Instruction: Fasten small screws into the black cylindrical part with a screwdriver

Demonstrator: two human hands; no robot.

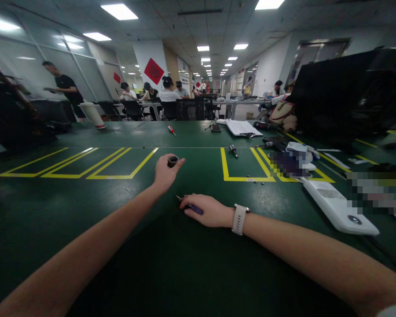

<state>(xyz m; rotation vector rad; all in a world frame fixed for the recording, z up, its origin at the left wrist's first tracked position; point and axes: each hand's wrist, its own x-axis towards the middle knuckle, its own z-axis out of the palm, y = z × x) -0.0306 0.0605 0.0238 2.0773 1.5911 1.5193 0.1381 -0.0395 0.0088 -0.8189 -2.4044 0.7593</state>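
My left hand (165,171) is closed around a small dark cylindrical part (173,162) with a round, hollow-looking top end, held above the green table. Lower and to the right, my right hand (209,210) is closed on a screwdriver (195,209) with a purplish handle; its thin metal tip points up and left, toward the left hand. The two hands are apart. Beyond my right hand, a small metal fitting (232,151) lies inside a yellow-taped box. Several tiny dark pieces, among them one small nut-like bit (255,182), lie near that box's front edge.
Farther back lie a red-handled screwdriver (172,130) and a clipboard with paper (243,128). A white cup (92,115) stands at the left. On the right are a white power strip (341,209), piled tools and cloth, and a large black object (346,92). People sit at tables beyond.
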